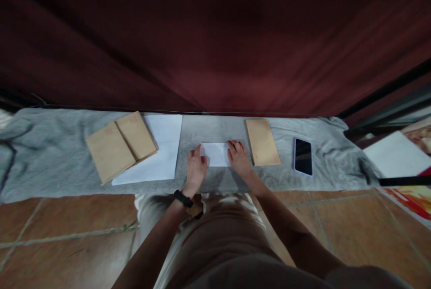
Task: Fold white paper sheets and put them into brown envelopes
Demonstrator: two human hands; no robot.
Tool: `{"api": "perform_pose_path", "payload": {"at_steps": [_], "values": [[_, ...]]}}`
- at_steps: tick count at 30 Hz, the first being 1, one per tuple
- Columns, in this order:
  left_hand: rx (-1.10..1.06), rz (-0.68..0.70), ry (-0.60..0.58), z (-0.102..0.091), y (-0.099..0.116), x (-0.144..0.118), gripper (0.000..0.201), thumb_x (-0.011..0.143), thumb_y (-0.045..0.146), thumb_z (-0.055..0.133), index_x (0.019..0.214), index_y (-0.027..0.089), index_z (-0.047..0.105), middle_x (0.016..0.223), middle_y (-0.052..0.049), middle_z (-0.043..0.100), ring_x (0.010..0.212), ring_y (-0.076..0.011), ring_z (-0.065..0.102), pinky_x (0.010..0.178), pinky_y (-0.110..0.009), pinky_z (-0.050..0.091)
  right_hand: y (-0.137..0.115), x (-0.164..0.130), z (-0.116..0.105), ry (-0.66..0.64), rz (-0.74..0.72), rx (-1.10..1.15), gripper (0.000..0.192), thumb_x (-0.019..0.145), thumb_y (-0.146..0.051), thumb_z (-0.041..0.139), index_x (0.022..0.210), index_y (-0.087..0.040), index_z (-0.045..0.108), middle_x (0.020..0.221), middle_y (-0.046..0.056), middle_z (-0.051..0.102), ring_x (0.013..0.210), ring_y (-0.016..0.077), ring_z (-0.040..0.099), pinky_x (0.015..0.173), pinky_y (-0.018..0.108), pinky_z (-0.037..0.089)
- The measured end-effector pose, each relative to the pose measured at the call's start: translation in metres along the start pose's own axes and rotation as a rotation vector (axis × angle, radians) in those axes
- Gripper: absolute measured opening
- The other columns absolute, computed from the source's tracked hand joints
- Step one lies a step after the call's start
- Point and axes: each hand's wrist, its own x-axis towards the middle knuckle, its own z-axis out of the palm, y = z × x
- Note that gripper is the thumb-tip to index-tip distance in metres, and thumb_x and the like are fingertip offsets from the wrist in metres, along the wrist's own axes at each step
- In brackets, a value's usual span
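A small white sheet of paper (217, 154), which looks folded, lies on the grey cloth in front of me. At its left edge is my left hand (196, 170), thumb and forefinger closed on the upper left corner. My right hand (239, 159) grips the right edge, its fingertips at the upper right corner and its thumb on the paper. The undersides of the fingers are hidden. Just right of that hand lies a brown envelope (263, 142). To the left, more brown envelopes (112, 152) overlap on top of large white paper (164, 145).
The grey cloth (50, 154) covers a long narrow surface. A phone (303, 156) lies near its right end. Behind hangs a dark red curtain (215, 55). Beyond the right end are dark bars (404, 181) and printed sheets (411, 197). Tiled floor (84, 253) shows below.
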Motion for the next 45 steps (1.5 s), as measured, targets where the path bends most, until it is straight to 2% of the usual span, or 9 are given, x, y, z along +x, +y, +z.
{"api": "perform_pose_path", "payload": {"at_steps": [6, 11, 15, 18, 21, 24, 29, 35, 45], "values": [[-0.083, -0.036, -0.017, 0.001, -0.003, -0.002, 0.055, 0.082, 0.009, 0.053, 0.135, 0.018, 0.062, 0.115, -0.011, 0.068, 0.09, -0.0225, 0.071, 0.093, -0.039, 0.06, -0.002, -0.001, -0.005, -0.004, 0.02, 0.008, 0.046, 0.103, -0.019, 0.043, 0.147, -0.015, 0.053, 0.143, 0.015, 0.058, 0.137, 0.026, 0.047, 0.123, 0.048, 0.033], [-0.072, -0.013, -0.031, -0.003, 0.0, -0.008, 0.05, 0.084, 0.009, 0.053, 0.132, 0.018, 0.063, 0.119, -0.012, 0.066, 0.102, -0.025, 0.07, 0.097, -0.04, 0.059, -0.019, -0.013, -0.004, 0.038, 0.032, 0.042, 0.047, 0.104, -0.022, 0.039, 0.148, -0.013, 0.052, 0.155, 0.016, 0.05, 0.147, 0.0281, 0.04, 0.123, 0.053, 0.032], [0.081, 0.011, -0.043, -0.01, 0.014, -0.016, 0.043, 0.094, 0.016, 0.048, 0.135, 0.014, 0.06, 0.132, -0.017, 0.062, 0.116, -0.0302, 0.065, 0.104, -0.046, 0.054, -0.035, -0.023, -0.001, -0.026, -0.036, 0.034, 0.045, 0.106, -0.026, 0.041, 0.147, -0.014, 0.054, 0.159, 0.014, 0.047, 0.148, 0.0258, 0.041, 0.123, 0.05, 0.033], [0.184, 0.079, -0.006, -0.008, 0.026, -0.021, 0.043, 0.102, 0.026, 0.039, 0.141, 0.016, 0.055, 0.15, -0.019, 0.051, 0.133, -0.0357, 0.054, 0.109, -0.056, 0.047, -0.04, -0.026, 0.0, -0.051, -0.04, 0.004, 0.047, 0.106, -0.026, 0.041, 0.15, -0.013, 0.05, 0.16, 0.015, 0.044, 0.149, 0.026, 0.04, 0.123, 0.05, 0.032], [0.148, 0.233, -0.072, 0.002, 0.035, -0.022, 0.048, 0.106, 0.034, 0.032, 0.147, 0.018, 0.05, 0.162, -0.015, 0.042, 0.149, -0.0306, 0.039, 0.118, -0.053, 0.04, -0.039, -0.027, 0.0, -0.07, -0.052, -0.012, 0.05, 0.106, -0.024, 0.04, 0.153, -0.012, 0.047, 0.162, 0.016, 0.042, 0.151, 0.0269, 0.036, 0.124, 0.05, 0.03], [0.134, 0.34, -0.151, 0.013, 0.038, -0.022, 0.053, 0.106, 0.038, 0.031, 0.153, 0.016, 0.044, 0.162, -0.014, 0.043, 0.154, -0.0268, 0.032, 0.125, -0.051, 0.031, -0.038, -0.028, 0.001, -0.072, -0.057, -0.023, 0.054, 0.103, -0.018, 0.038, 0.157, -0.013, 0.041, 0.163, 0.016, 0.04, 0.152, 0.0276, 0.034, 0.123, 0.052, 0.03], [0.217, 0.368, -0.167, 0.019, 0.032, -0.023, 0.062, 0.106, 0.042, 0.033, 0.158, 0.009, 0.035, 0.165, -0.017, 0.037, 0.156, -0.0266, 0.026, 0.128, -0.049, 0.024, -0.039, -0.031, 0.002, -0.04, -0.052, -0.037, 0.057, 0.102, -0.018, 0.04, 0.159, -0.013, 0.038, 0.165, 0.019, 0.035, 0.152, 0.0322, 0.033, 0.121, 0.056, 0.03], [0.28, 0.367, -0.179, 0.014, 0.021, -0.023, 0.061, 0.106, 0.039, 0.036, 0.16, 0.011, 0.033, 0.168, -0.014, 0.029, 0.158, -0.0261, 0.02, 0.129, -0.048, 0.021, -0.04, -0.032, -0.001, -0.09, -0.036, -0.049, 0.058, 0.103, -0.022, 0.041, 0.159, -0.009, 0.035, 0.164, 0.02, 0.035, 0.153, 0.0322, 0.031, 0.122, 0.056, 0.028], [0.271, 0.322, -0.198, 0.011, 0.021, -0.022, 0.06, 0.105, 0.038, 0.039, 0.159, 0.015, 0.035, 0.169, -0.015, 0.028, 0.157, -0.0278, 0.023, 0.128, -0.048, 0.022, -0.027, -0.042, 0.0, -0.011, -0.024, -0.107, 0.059, 0.108, -0.032, 0.031, 0.16, -0.003, 0.03, 0.162, 0.022, 0.038, 0.152, 0.0299, 0.033, 0.122, 0.052, 0.029]]}}
